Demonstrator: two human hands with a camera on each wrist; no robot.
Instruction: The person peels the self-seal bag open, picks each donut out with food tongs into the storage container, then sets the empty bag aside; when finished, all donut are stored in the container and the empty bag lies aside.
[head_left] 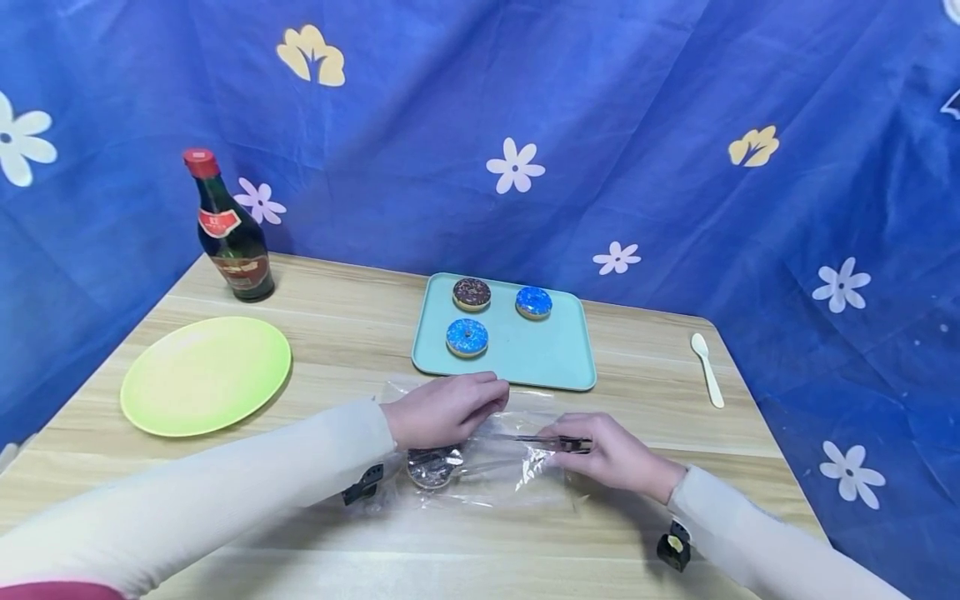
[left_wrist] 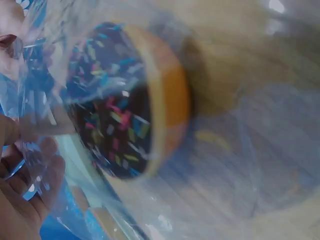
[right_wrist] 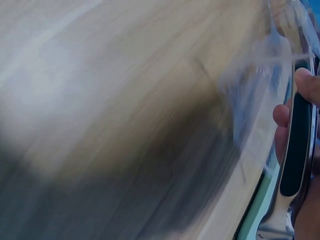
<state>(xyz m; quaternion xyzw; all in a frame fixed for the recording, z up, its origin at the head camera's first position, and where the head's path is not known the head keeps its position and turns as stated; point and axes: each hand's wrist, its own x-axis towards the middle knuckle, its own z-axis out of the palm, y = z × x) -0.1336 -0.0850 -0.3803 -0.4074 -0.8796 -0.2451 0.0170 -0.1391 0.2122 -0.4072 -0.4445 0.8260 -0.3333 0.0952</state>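
Note:
My left hand (head_left: 448, 410) holds the upper edge of a clear plastic bag (head_left: 510, 490) in front of the tray. Inside the bag is a chocolate doughnut (left_wrist: 112, 107) with coloured sprinkles, seen through the film in the left wrist view and partly under the hand in the head view. My right hand (head_left: 611, 454) grips a pair of metal tongs (right_wrist: 295, 145) by the dark-padded handle, at the bag's right end. The tongs point left into the bag toward the doughnut; whether their tips still touch it cannot be made out.
A turquoise tray (head_left: 540, 358) behind the hands bears a chocolate doughnut (head_left: 472, 293) and two blue doughnuts (head_left: 467, 337). A green plate (head_left: 202, 375) and a dark bottle (head_left: 236, 242) stand left. A white spoon (head_left: 707, 371) lies right. Blue cloth (head_left: 420, 125) hangs behind.

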